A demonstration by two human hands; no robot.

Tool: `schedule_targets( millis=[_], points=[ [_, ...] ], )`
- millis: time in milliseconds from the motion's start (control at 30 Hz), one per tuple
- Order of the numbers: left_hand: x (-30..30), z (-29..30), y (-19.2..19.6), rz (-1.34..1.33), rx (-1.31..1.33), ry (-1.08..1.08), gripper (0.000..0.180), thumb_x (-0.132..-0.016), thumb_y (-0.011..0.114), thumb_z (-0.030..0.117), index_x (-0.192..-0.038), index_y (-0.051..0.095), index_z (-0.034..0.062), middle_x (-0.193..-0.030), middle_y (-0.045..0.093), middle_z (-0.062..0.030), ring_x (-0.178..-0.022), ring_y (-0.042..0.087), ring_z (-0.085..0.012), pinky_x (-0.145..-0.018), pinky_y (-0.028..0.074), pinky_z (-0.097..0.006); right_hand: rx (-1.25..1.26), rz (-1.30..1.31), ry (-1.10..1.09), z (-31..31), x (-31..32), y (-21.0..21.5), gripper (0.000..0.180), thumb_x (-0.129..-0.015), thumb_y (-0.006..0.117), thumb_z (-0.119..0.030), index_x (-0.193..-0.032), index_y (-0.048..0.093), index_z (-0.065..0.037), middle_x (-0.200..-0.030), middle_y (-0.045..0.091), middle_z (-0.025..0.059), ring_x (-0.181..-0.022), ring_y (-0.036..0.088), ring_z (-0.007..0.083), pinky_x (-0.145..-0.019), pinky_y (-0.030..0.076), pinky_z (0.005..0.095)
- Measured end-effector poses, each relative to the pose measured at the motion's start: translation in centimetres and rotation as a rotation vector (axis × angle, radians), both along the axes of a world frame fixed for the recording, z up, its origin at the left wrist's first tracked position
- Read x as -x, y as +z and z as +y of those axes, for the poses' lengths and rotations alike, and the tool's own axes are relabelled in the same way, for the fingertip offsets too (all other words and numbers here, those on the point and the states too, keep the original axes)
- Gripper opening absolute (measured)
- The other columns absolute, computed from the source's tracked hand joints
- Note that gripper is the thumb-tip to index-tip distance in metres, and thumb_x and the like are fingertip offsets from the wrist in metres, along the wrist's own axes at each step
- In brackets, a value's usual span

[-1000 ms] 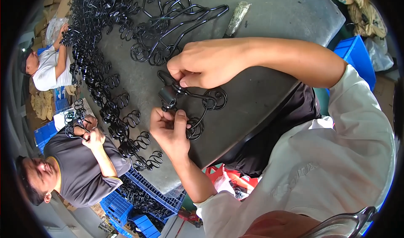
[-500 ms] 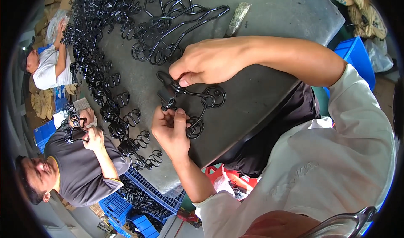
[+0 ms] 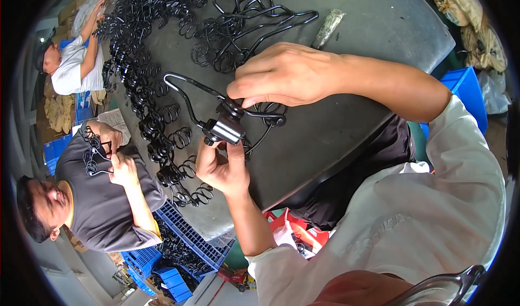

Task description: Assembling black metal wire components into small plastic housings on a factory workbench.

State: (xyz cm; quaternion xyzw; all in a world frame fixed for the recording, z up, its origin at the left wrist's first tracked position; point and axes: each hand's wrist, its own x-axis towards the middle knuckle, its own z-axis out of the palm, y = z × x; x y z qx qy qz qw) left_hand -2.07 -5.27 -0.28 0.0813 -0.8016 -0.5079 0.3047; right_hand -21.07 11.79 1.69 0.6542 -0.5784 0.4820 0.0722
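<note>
A black bent-wire part with coiled ends [image 3: 187, 101] is held between my hands above the dark table. My left hand [image 3: 226, 171] is closed from below, thumb and fingers pinching a glossy black cylindrical block [image 3: 227, 127] on the wire. My right hand [image 3: 290, 76] grips the same part from above, thumb and forefinger at a small black fitting beside the block. One wire loop reaches out to the left. Coils [image 3: 269, 111] show below my right hand, and more are partly hidden behind my left thumb.
Black coiled wire parts [image 3: 146, 84] lie in a long heap along the table's left [image 3: 346, 127]. Larger bent wires [image 3: 260, 21] lie at the far side, near a plastic-wrapped handle [image 3: 329, 28]. A co-worker [image 3: 103, 197] at left handles similar wire. Blue crates [image 3: 195, 246] stand below.
The wire part has turned between my hands, its loop now reaching further left and the block more fully exposed. Both hands still grip it. The whole view has shifted slightly.
</note>
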Motion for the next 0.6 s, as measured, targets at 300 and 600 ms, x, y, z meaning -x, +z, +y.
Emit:
schedule_targets(
  millis=[300,600],
  points=[
    [0.0,-0.3,-1.0,0.061,0.213,0.009,0.021,-0.094,0.065,0.017,-0.105,0.063,-0.0004,-0.092,0.064,-0.0096,-0.079,0.051,-0.0232,-0.076,0.041,-0.034,0.032,0.212,-0.067,0.2,0.2,1.0,0.018,-0.095,0.064,-0.023,-0.102,0.055,-0.009,-0.087,0.055,0.0095,-0.073,0.062,0.0339,-0.059,0.047,0.0448],
    [0.5,-0.6,-0.9,-0.021,0.317,-0.068,0.015,-0.101,0.060,0.015,-0.102,0.061,-0.0003,-0.090,0.061,-0.0033,-0.077,0.054,-0.0094,-0.069,0.042,-0.023,-0.573,-0.271,0.124,3.1,3.3,4.4,0.032,-0.088,0.073,-0.026,-0.080,0.060,0.002,-0.071,0.063,0.0139,-0.068,0.062,0.0308,-0.061,0.044,0.0429]
  ],
)
